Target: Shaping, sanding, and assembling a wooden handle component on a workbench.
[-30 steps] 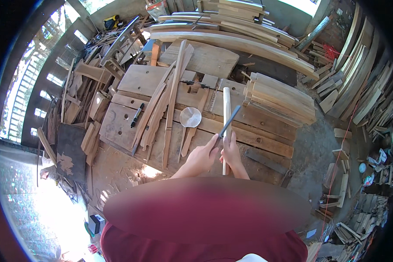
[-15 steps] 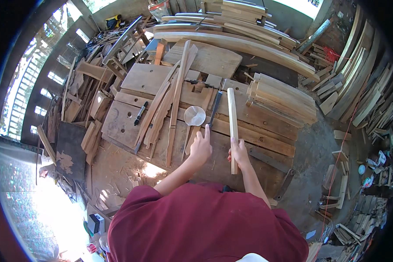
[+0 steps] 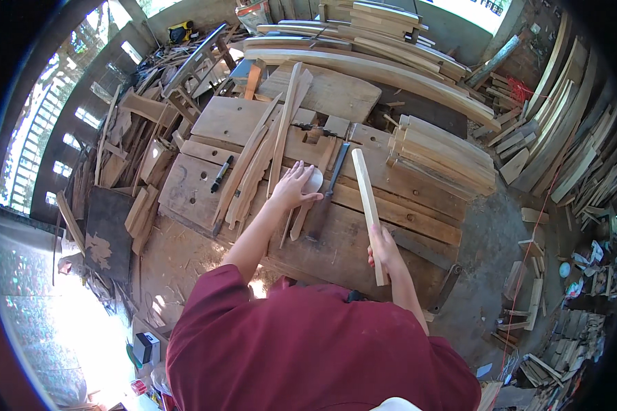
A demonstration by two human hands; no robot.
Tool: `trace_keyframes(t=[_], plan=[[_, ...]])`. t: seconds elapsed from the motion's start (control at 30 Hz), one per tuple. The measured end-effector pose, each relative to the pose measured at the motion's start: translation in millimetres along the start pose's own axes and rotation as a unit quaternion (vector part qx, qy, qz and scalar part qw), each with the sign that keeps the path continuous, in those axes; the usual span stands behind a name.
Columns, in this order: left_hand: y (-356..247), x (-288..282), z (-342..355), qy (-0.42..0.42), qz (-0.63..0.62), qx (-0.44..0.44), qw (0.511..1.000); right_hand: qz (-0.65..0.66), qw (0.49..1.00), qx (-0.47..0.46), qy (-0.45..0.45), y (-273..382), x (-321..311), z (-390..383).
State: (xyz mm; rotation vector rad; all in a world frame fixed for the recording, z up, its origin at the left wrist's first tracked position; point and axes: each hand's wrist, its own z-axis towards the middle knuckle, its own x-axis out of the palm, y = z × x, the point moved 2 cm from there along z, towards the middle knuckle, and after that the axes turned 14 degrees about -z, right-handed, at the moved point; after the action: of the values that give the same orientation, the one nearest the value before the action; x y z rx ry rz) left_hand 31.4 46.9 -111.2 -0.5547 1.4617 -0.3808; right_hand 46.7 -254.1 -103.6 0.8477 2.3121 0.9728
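Note:
My right hand [image 3: 385, 249] is closed around the lower part of a pale square wooden stick [image 3: 365, 198], which slants up and away above the bench. On the left, my left hand [image 3: 295, 186] lies over a round whitish translucent dish [image 3: 314, 181] with its fingers stretched out, covering much of it. Whether the fingers press on the dish, I cannot tell. Just right of that hand lies a chisel [image 3: 320, 218] with a dark handle, its flat blade pointing to the far side. Long thin wooden strips [image 3: 286, 130] run beside the left hand.
The wooden workbench [image 3: 418, 250] has slots and holes. A black marker [image 3: 221, 174] lies on its left part. Stacked boards [image 3: 442, 151] sit at the right, with long curved planks [image 3: 370, 65] behind. Scrap wood [image 3: 144, 164] is heaped on the left.
My left hand has left the chisel handle and moved left and away onto the round dish. The stick in my right hand has tilted leftward at its far end, its near end shifting right and closer.

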Motion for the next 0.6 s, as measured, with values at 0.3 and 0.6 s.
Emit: trace_keyframes(t=[0.3, 0.6], plan=[[-42, -17, 23, -0.081, -0.092, 0.145, 0.982, 0.002, 1.000, 0.013, 0.019, -10, -16, -8], [-79, 51, 65, -0.018, -0.080, 0.356, 0.931, 0.011, 1.000, 0.014, 0.025, -25, -17, 7]])
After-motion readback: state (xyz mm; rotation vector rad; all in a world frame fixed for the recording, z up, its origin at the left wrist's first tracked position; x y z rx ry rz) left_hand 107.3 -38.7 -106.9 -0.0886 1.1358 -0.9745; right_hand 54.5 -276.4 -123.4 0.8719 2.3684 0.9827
